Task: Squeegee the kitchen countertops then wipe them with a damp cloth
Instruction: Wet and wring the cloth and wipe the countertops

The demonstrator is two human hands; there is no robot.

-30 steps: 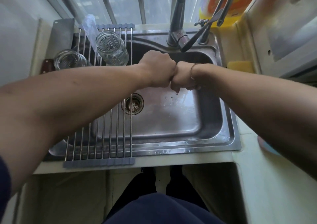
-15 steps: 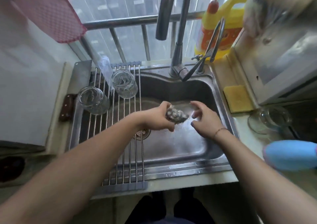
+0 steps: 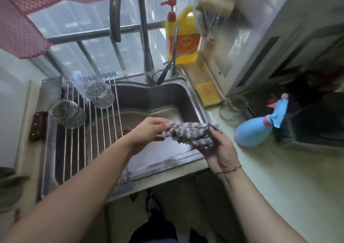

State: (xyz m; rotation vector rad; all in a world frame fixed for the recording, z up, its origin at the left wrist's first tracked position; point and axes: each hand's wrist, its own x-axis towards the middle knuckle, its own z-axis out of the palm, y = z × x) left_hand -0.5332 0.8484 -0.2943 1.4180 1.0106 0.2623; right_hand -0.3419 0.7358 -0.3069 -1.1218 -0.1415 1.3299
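Observation:
A grey and white fuzzy cloth (image 3: 191, 133) is stretched out between both hands above the right side of the steel sink (image 3: 149, 101). My left hand (image 3: 149, 131) pinches its left end with fingertips. My right hand (image 3: 219, 149) lies under the right part of the cloth, palm up, with the thumb curled over its edge. The pale countertop (image 3: 290, 179) runs to the right of the sink. No squeegee is in view.
A roll-up drying rack (image 3: 96, 149) with two glass jars (image 3: 99, 94) covers the sink's left half. The tall faucet (image 3: 147, 56), a yellow soap bottle (image 3: 181, 38), a yellow sponge (image 3: 208, 94), a clear glass (image 3: 232, 107) and a blue spray bottle (image 3: 258, 131) stand to the right.
The hands went from pressed fist to fist over the sink to apart, and the balled cloth is now spread out between them. The view has tilted up and to the right.

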